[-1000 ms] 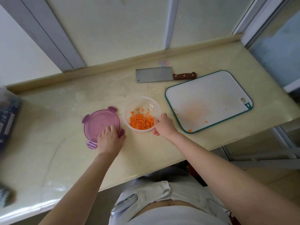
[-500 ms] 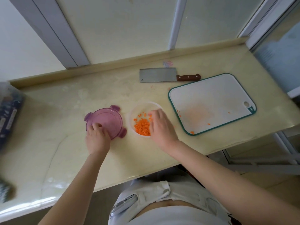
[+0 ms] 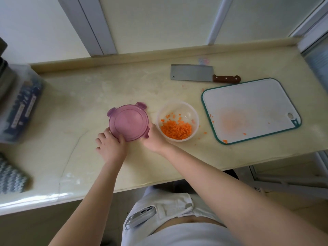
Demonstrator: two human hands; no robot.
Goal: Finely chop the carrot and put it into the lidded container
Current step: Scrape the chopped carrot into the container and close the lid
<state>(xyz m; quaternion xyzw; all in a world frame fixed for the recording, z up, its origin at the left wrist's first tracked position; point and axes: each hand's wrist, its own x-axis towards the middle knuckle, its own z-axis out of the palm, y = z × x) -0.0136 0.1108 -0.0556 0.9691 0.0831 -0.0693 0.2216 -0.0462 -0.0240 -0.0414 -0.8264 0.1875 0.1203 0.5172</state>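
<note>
A round clear container stands on the counter with finely chopped carrot heaped in it. Just left of it is the purple lid, tilted up off the counter. My left hand grips the lid's near left edge. My right hand holds its near right edge, between lid and container. A few carrot bits lie on the white cutting board to the right.
A cleaver with a wooden handle lies behind the board near the back ledge. A plastic-wrapped box and a knitted cloth sit at the far left. The counter's front edge runs just below my wrists.
My right hand left the container and moved left onto the lid. Both hands now hold the lid, which has lifted and tilted.
</note>
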